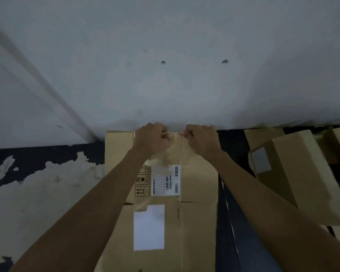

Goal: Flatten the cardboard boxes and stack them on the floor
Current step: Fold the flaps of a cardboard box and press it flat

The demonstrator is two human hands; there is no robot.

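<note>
Pale wall point(165, 55) across the far side, dark floor point(47, 154) with worn patches, flat cardboard box point(194, 222) lying in the middle against the wall, more boxes point(294, 173) to the right, left hand point(151, 139) and right hand point(202, 139) both pinching clear tape point(175, 134) at its far edge, white label point(166, 181) near the middle.

Matt brown cardboard box point(196, 222) against a dull painted wall point(165, 55).
Glossy clear tape point(165, 154) and smooth white paper labels point(148, 227) covered it; floor paint point(37, 158) was flaking.

Flat box point(196, 222) against wall point(165, 55); other boxes point(294, 173) right.
</note>
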